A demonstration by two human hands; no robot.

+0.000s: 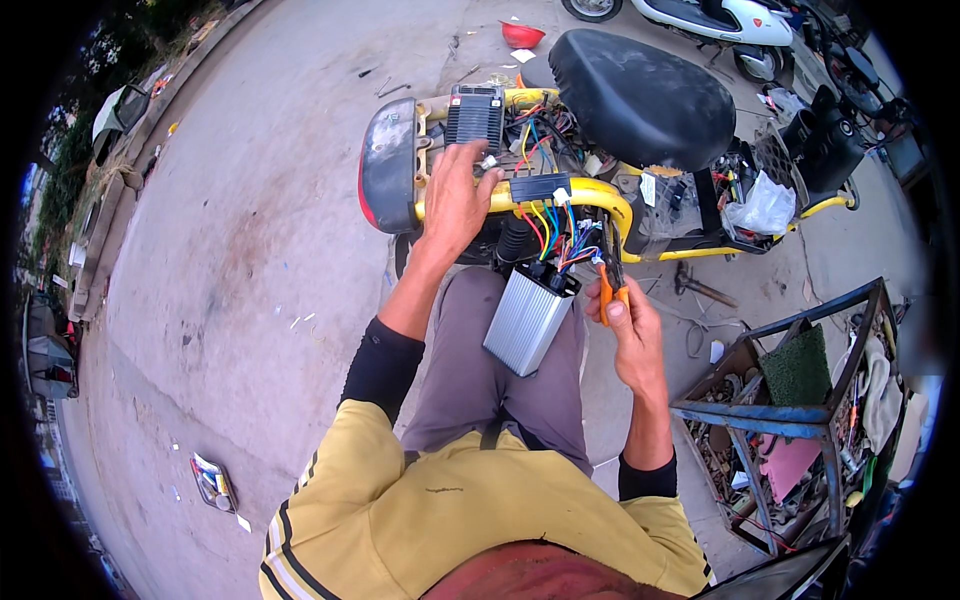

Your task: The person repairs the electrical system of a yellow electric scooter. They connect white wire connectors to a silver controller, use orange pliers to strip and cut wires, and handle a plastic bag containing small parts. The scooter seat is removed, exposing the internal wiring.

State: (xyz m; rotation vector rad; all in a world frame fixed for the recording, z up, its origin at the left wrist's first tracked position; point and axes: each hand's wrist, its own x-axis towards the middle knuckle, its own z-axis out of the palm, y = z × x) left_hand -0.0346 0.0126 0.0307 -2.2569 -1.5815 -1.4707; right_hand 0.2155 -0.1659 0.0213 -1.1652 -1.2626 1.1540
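My right hand grips pliers with orange handles, their dark jaws pointing up beside a bundle of coloured wires. A silver finned metal box, resembling a motor controller, rests on my lap, with wires running from its far end toward the scooter. My left hand reaches over the scooter's yellow frame tube, fingers apart. Near its fingertips is a small white connector; whether they touch cannot be made out. Just beyond sits a black finned box among the wiring.
A black seat is tilted up over the scooter. To the right lie a hammer and a blue metal rack full of parts. Behind stand a red bowl-shaped object and a white scooter. A small tray lies at lower left.
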